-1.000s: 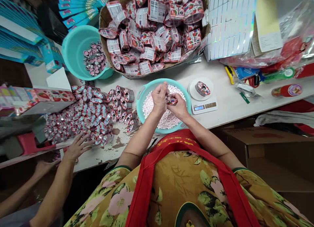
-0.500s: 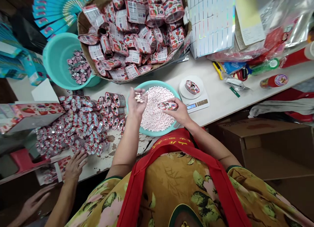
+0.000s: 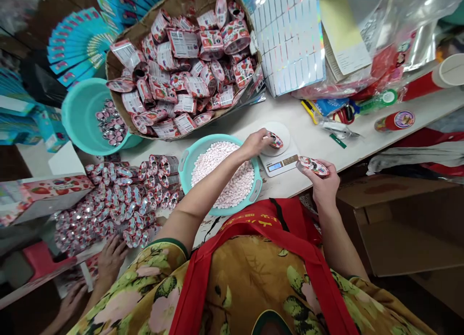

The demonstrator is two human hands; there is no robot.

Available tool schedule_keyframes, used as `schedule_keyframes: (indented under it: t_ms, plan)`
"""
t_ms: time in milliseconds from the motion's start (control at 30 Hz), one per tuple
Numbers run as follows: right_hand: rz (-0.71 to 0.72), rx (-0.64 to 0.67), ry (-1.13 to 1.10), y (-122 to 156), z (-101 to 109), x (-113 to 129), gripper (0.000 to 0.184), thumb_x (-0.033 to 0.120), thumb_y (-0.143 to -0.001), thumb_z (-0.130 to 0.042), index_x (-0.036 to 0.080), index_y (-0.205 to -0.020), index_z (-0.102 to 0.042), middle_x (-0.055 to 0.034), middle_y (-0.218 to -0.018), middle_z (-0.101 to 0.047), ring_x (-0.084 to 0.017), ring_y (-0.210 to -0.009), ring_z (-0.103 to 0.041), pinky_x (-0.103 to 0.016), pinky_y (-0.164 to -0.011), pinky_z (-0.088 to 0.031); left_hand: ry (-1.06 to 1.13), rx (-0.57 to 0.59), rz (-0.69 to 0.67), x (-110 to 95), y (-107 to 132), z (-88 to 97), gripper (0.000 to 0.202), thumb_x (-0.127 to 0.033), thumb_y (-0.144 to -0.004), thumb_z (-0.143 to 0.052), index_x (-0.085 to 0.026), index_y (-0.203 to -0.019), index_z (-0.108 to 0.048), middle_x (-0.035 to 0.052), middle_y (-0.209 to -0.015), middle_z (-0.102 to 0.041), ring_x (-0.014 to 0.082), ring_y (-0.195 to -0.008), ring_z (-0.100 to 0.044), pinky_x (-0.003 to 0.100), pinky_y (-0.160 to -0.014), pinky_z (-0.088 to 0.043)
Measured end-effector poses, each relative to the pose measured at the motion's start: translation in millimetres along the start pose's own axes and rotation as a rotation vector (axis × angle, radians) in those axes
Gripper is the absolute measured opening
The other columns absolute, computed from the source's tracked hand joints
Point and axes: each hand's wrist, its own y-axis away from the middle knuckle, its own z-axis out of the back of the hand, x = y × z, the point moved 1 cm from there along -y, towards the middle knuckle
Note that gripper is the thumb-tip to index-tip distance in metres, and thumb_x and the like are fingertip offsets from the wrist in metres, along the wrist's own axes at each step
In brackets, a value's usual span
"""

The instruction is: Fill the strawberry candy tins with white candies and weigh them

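My left hand reaches across the teal bowl of small pink-white candies to the white scale and grips the strawberry-print container lying on its pan. My right hand holds a second strawberry-print container just off the table's front edge, to the right of the scale. I wear a red apron over a flowered top.
A cardboard box of strawberry-print packs stands behind the bowl. A teal tub with small lids sits at the left, above a pile of filled containers. Another person's hands rest by that pile. Sticker sheets, scissors and a red tube lie at right.
My left hand left the bowl and crossed right to the container on the scale. My right hand carried its container rightward, off the bowl to beside the scale.
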Motion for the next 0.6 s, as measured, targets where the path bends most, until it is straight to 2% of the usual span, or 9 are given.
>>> schedule_keyframes:
  t_ms: [67, 133, 200, 300, 367, 467, 533, 600]
  plan:
    - [-0.026, -0.01, -0.019, -1.1, 2.7, -5.7, 0.056, 0.034, -0.051, -0.092, 0.018, -0.099, -0.068, -0.0016, -0.092, -0.073, -0.017, -0.084, -0.068, -0.034, -0.083, -0.057, -0.409, -0.015, -0.029, -6.9, -18.8, -10.6, 0.011, -0.028, -0.09, -0.059, -0.018, -0.095, -0.06, 0.0096, -0.092, -0.068, 0.0235, -0.089, -0.063, 0.031, -0.077, -0.044]
    - [-0.057, -0.008, -0.027, -0.5, 3.9, -11.6, 0.056, 0.034, -0.052, -0.092, 0.018, -0.1, -0.068, -0.0016, -0.092, -0.073, -0.017, -0.084, -0.069, -0.034, -0.083, -0.058, -0.649, -0.001, 0.007, -8.2, -27.6, -16.3, 0.022, -0.034, -0.091, -0.059, -0.019, -0.107, -0.061, 0.0142, -0.103, -0.07, 0.031, -0.099, -0.064, 0.037, -0.082, -0.044]
    - [-0.077, -0.001, -0.029, -0.3, 4.2, -16.7, 0.056, 0.033, -0.053, -0.091, 0.018, -0.101, -0.068, -0.0017, -0.093, -0.073, -0.017, -0.084, -0.069, -0.034, -0.083, -0.058, -0.721, 0.003, 0.031, -7.0, -29.9, -18.5, 0.031, -0.039, -0.089, -0.063, -0.02, -0.113, -0.06, 0.0151, -0.106, -0.071, 0.0333, -0.1, -0.065, 0.039, -0.082, -0.044]
    - [-0.084, 0.007, -0.036, -2.4, 2.6, -19.3, 0.056, 0.032, -0.052, -0.091, 0.018, -0.101, -0.068, -0.0016, -0.095, -0.073, -0.017, -0.085, -0.069, -0.034, -0.084, -0.057, -0.657, -0.023, 0.007, -3.3, -31.4, -19.3, 0.036, -0.041, -0.083, -0.072, -0.021, -0.11, -0.059, 0.0115, -0.099, -0.071, 0.0308, -0.095, -0.065, 0.037, -0.08, -0.044]
    - [-0.084, 0.002, -0.038, -4.8, 0.6, -16.9, 0.056, 0.031, -0.051, -0.092, 0.018, -0.1, -0.069, -0.0013, -0.094, -0.073, -0.017, -0.085, -0.068, -0.034, -0.085, -0.057, -0.474, -0.057, -0.024, -0.2, -33.3, -17.8, 0.031, -0.038, -0.08, -0.076, -0.02, -0.099, -0.059, 0.0067, -0.088, -0.068, 0.0242, -0.086, -0.064, 0.032, -0.075, -0.044]
    - [-0.088, -0.026, -0.038, -8.2, -1.4, -10.6, 0.057, 0.031, -0.049, -0.092, 0.018, -0.099, -0.069, -0.0005, -0.092, -0.073, -0.017, -0.084, -0.068, -0.034, -0.084, -0.057, 0.088, -0.094, 0.043, 5.9, -29.8, -6.4, 0.026, -0.038, -0.09, -0.066, -0.019, -0.08, -0.051, -0.0023, -0.066, -0.053, 0.0094, -0.055, -0.048, 0.021, -0.055, -0.035]
    - [-0.079, -0.046, -0.04, -10.0, -0.7, -8.1, 0.056, 0.032, -0.048, -0.092, 0.018, -0.097, -0.068, 0.0003, -0.091, -0.072, -0.016, -0.082, -0.067, -0.034, -0.084, -0.057, 0.507, -0.073, 0.14, 10.4, -17.6, 8.8, 0.033, -0.041, -0.094, -0.062, -0.018, -0.076, -0.047, -0.0069, -0.057, -0.042, 0.004, -0.042, -0.031, 0.017, -0.044, -0.024]
    - [-0.064, -0.066, -0.056, -11.6, 1.7, -8.6, 0.056, 0.032, -0.047, -0.091, 0.018, -0.096, -0.068, 0.0007, -0.09, -0.072, -0.016, -0.082, -0.067, -0.035, -0.084, -0.057, 0.827, -0.086, 0.203, 15.8, 2.9, 28.9, 0.035, -0.043, -0.092, -0.067, -0.018, -0.078, -0.048, -0.008, -0.056, -0.041, 0.0017, -0.039, -0.029, 0.014, -0.04, -0.02]
